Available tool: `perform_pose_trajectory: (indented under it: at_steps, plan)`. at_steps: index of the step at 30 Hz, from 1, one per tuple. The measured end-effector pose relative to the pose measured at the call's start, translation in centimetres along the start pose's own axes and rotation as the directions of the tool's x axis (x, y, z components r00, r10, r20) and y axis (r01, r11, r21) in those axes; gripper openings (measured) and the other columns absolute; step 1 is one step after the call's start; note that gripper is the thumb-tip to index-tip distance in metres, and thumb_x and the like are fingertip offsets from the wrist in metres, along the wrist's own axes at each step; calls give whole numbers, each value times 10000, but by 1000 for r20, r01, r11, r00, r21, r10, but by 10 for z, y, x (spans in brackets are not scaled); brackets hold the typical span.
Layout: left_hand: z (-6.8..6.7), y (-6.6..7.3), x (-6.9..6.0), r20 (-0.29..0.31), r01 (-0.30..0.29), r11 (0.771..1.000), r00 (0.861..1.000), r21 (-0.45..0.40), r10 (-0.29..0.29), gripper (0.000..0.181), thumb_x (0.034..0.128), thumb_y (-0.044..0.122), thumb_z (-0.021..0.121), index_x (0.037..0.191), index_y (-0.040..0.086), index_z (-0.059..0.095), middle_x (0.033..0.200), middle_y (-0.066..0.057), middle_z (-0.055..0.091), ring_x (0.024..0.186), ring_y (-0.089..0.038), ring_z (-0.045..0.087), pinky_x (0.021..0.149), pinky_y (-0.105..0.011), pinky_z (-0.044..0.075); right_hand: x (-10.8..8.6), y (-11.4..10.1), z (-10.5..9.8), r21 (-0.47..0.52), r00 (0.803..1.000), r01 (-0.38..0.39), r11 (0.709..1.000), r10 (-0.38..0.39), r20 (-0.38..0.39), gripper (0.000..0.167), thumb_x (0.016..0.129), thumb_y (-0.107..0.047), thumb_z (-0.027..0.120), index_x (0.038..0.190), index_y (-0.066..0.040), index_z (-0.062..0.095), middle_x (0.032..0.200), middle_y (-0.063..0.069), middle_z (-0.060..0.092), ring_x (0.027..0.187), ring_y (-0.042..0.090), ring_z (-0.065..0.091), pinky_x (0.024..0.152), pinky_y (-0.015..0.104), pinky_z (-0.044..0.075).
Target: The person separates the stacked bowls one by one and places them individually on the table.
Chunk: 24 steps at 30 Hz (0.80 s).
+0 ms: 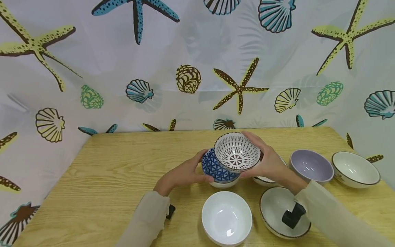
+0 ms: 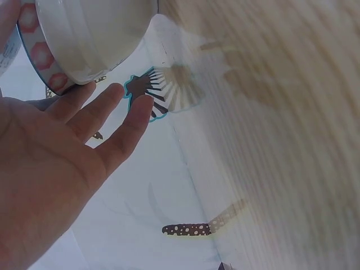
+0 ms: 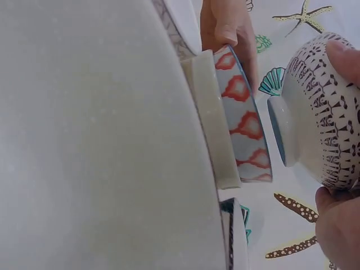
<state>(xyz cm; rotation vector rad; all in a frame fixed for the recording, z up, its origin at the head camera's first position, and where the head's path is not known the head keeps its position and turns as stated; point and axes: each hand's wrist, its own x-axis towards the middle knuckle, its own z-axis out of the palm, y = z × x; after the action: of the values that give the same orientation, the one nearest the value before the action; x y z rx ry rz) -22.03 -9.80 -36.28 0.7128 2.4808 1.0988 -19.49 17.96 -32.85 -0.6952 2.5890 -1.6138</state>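
My right hand (image 1: 268, 161) grips the rim of a white bowl with a dark dashed pattern (image 1: 237, 151). That bowl is tilted, its inside facing me, and it overlaps a blue-patterned bowl (image 1: 217, 168). Outside, the blue bowl has red motifs (image 3: 248, 124), as the right wrist view shows. It sits in a plain cream-white bowl (image 2: 95, 34). My left hand (image 1: 186, 173) holds the blue bowl's left side between thumb and fingers. A gap shows between the dashed bowl's foot and the blue bowl in the right wrist view.
A plain white bowl (image 1: 226, 218) stands in front, beside a dark-rimmed bowl (image 1: 274, 212) under my right sleeve. Farther right are a purple bowl (image 1: 311, 166) and another dark-rimmed bowl (image 1: 355, 169). One more bowl (image 1: 262, 181) is partly behind my right hand. A patterned cloth (image 1: 197, 51) hangs behind the wooden table (image 1: 117, 164).
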Motion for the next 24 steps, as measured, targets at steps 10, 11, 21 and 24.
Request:
perform_pose_trajectory:
  at_steps: [10,11,21,24]
  plan:
    - [1,1,0,9,11,1000,1000,3,-11,1011,802,439,739,1534,119,120,1535,-148,305,1410,-340,302,1119,-535,275,-28,-9,-24,-16,995,-56,998,55,-77,1136,613,-35,882,1525,-237,235,1578,61,196,1365,334,298,937,137,398]
    - [1,1,1,10,10,1000,1000,3,-10,1012,802,439,739,1534,120,118,1536,-149,303,1411,-342,300,1117,-537,277,-32,-10,-27,-24,995,-61,998,58,-86,1133,622,-42,879,1526,-251,228,1581,61,190,1366,339,294,923,116,391]
    - [1,0,1,15,9,1000,1000,-11,-9,1023,801,437,742,1536,130,101,1548,-148,278,1421,-342,280,1114,-539,277,-72,1,-53,-138,977,-70,988,40,-210,1146,611,-34,880,1521,-293,234,1586,26,215,1388,32,255,999,63,284]
    - [2,0,1,18,17,1000,1000,-9,-17,1030,801,445,740,1538,133,91,1556,-145,261,1428,-336,266,1120,-536,269,-84,9,-60,-127,970,-63,990,31,-241,1139,615,18,862,1523,-270,237,1576,-51,233,1261,-137,273,927,-3,290]
